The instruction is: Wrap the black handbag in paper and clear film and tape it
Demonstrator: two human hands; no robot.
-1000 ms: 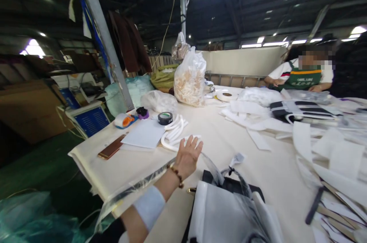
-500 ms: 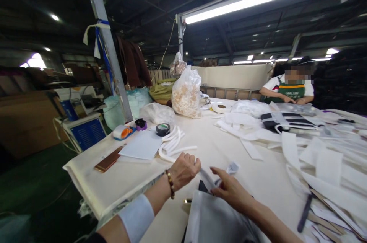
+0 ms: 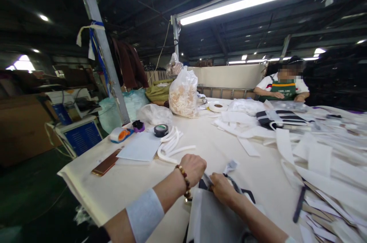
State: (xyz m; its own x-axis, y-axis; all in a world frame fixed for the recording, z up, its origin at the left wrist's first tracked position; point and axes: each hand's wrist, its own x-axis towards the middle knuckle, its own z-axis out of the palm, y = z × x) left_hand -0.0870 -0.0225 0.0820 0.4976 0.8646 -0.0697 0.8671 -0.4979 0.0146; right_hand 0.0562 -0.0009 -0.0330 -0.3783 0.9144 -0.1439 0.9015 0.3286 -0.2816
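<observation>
Side by side over the front of the table (image 3: 197, 136), both my hands are closed. My left hand (image 3: 193, 169), with a beaded bracelet at its wrist, is a fist on one end of a thin greyish strip (image 3: 207, 180). Close to its right, my right hand (image 3: 223, 188) pinches the same strip. Below them a grey-white bag-like piece (image 3: 210, 216) with black edges lies partly under my right forearm. A small crumpled clear-white scrap (image 3: 231, 166) is just beyond my right hand. My fingers hide most of the strip.
White tubing (image 3: 174, 151), black tape (image 3: 161, 131), white sheet (image 3: 140, 147) and brown phone-like slab (image 3: 106, 162) lie left. White strips (image 3: 318, 159) and a dark bar (image 3: 299, 204) cover the right. A filled plastic bag (image 3: 183, 95) stands behind. A co-worker (image 3: 282, 86) is across the table.
My right hand has closed from spread fingers onto the strip. My left hand has moved slightly right and down, and the hands are closer together. The co-worker's hands have moved apart.
</observation>
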